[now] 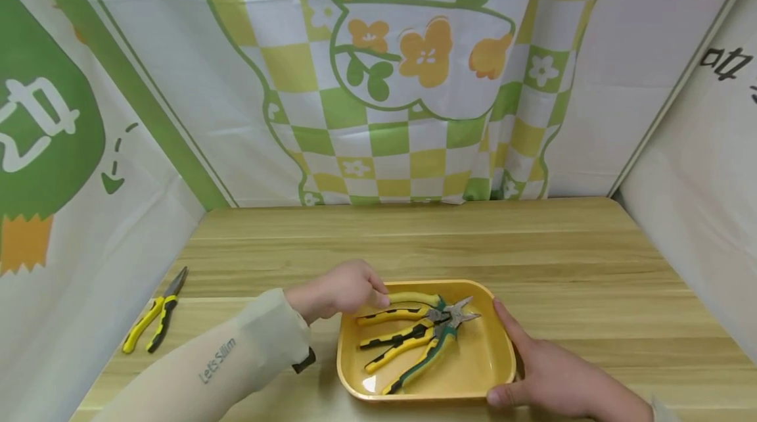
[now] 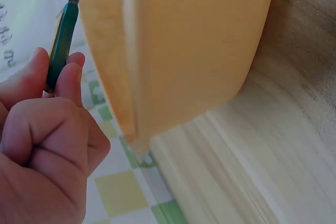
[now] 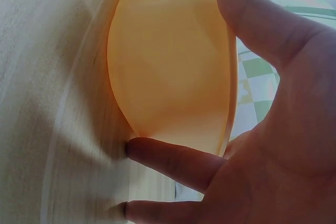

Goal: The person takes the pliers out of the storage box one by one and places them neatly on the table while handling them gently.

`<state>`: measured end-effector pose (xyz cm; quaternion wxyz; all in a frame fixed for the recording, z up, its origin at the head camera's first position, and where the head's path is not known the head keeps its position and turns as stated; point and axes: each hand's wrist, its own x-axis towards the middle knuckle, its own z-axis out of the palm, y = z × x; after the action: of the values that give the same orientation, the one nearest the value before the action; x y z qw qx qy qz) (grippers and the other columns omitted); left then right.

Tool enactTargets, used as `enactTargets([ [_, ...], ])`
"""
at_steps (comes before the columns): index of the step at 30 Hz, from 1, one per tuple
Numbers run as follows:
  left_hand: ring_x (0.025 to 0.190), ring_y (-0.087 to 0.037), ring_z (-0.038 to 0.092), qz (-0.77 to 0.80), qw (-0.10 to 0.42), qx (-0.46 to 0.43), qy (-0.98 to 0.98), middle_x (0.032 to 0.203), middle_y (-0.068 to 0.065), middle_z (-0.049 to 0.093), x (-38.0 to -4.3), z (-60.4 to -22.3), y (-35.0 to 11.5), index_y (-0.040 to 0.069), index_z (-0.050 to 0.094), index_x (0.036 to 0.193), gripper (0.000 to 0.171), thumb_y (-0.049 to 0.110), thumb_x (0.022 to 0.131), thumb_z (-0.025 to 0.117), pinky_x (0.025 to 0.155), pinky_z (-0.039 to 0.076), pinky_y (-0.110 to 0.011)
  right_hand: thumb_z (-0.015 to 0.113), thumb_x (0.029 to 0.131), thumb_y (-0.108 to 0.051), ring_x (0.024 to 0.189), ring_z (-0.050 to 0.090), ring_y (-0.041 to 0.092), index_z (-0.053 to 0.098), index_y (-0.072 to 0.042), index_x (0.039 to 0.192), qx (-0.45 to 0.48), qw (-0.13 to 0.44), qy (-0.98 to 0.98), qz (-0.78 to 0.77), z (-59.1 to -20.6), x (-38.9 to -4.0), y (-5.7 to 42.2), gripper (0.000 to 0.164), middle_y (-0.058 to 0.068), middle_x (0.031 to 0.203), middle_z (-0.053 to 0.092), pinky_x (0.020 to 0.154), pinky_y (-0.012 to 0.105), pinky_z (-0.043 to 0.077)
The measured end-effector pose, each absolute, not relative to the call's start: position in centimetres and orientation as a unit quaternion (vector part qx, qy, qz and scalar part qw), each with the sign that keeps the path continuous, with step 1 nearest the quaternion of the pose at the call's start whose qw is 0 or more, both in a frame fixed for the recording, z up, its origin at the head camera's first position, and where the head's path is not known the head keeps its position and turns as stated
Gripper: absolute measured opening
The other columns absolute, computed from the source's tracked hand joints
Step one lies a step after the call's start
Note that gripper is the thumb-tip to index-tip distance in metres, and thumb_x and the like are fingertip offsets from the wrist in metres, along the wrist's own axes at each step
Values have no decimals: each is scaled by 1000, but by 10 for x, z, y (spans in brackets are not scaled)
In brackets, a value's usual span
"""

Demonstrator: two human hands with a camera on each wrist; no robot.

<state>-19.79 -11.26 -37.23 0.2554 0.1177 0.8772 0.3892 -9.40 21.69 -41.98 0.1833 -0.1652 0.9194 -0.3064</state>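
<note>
My left hand [image 1: 353, 290] pinches the end of a yellow-and-green handle of a pair of pliers [image 1: 411, 298] between thumb and fingers. In the left wrist view that handle [image 2: 64, 40] stands above the rim, held at its tip. The pliers lie in a yellow plastic tray [image 1: 427, 396], their metal jaws pointing right. Yellow-and-black handles of other pliers [image 1: 387, 341] lie among them, jaws overlapping. Around the tray's right end spreads my right hand [image 1: 547, 369], thumb at the front corner and a finger along the back. In the right wrist view, extended fingers [image 3: 176, 161] lie against the tray's wall.
Another pair of yellow-and-black pliers [image 1: 155, 317] lies on the wooden table [image 1: 414, 244] at far left, tips pointing away. A checked, flowered cloth [image 1: 408, 146] hangs behind the table's back edge. White printed cloth walls [image 1: 692, 211] stand at both sides.
</note>
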Motion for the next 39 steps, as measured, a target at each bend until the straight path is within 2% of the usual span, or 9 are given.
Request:
enactTargets([
  [2, 76, -16, 55, 408, 258, 112, 869, 112, -6, 67, -200, -370, -118, 3, 77, 102, 14, 9, 89, 74, 57, 44, -28, 79, 73, -63, 95, 62, 21, -6, -9, 160, -166, 183, 920, -304, -419, -94, 217, 133, 10, 103, 71, 88, 51, 48],
  [5, 50, -10, 32, 446, 275, 100, 846, 85, 0, 65, -202, -366, -128, 1, 75, 107, 17, 8, 93, 70, 47, 30, -24, 79, 73, -62, 96, 62, 22, -5, -8, 160, -165, 184, 920, -304, -418, -93, 216, 132, 10, 103, 71, 88, 51, 48],
  [7, 46, -9, 18, 471, 290, 100, 827, 78, 0, 64, -205, -364, -136, -1, 73, 111, 19, 8, 96, 66, 46, 23, -22, 79, 74, -62, 96, 62, 22, -5, -9, 160, -162, 189, 919, -306, -418, -93, 216, 132, 9, 103, 71, 88, 52, 48],
  [8, 46, -8, 17, 484, 297, 99, 817, 78, -2, 64, -205, -363, -140, -2, 72, 113, 21, 7, 97, 64, 46, 22, -22, 79, 74, -61, 95, 62, 22, -6, -9, 160, -159, 194, 918, -308, -418, -93, 216, 132, 10, 103, 70, 88, 53, 47],
  [9, 46, -8, 17, 497, 301, 98, 808, 75, -2, 62, -206, -362, -144, -4, 71, 114, 21, 6, 98, 62, 47, 21, -22, 80, 74, -61, 95, 61, 22, -6, -9, 160, -157, 196, 917, -310, -418, -93, 216, 132, 10, 104, 70, 88, 53, 47],
  [13, 47, -8, 18, 536, 304, 99, 781, 93, -10, 65, -207, -359, -161, -10, 68, 115, 24, 5, 100, 58, 47, 21, -22, 80, 74, -60, 95, 61, 22, -6, -10, 160, -151, 203, 915, -315, -418, -94, 215, 132, 11, 107, 69, 89, 54, 47],
  [18, 49, -8, 21, 565, 287, 78, 770, 109, -15, 64, -205, -359, -178, -7, 69, 108, 20, 7, 101, 57, 47, 24, -21, 82, 73, -58, 97, 61, 23, -6, -12, 160, -143, 204, 915, -317, -418, -93, 215, 132, 14, 110, 68, 90, 55, 46],
  [24, 49, -5, 24, 608, 274, 60, 743, 84, -5, 55, -203, -366, -195, -9, 68, 110, 22, 8, 102, 56, 45, 23, -19, 82, 72, -59, 99, 61, 24, -5, -12, 160, -144, 198, 916, -319, -418, -92, 215, 132, 16, 114, 67, 90, 55, 46],
  [39, 48, -2, 28, 660, 211, 8, 721, 92, -5, 52, -195, -378, -249, -3, 66, 111, 25, 12, 107, 48, 45, 28, -17, 80, 74, -59, 96, 61, 24, -6, -11, 160, -151, 199, 916, -315, -419, -93, 216, 131, 18, 111, 68, 89, 55, 47],
])
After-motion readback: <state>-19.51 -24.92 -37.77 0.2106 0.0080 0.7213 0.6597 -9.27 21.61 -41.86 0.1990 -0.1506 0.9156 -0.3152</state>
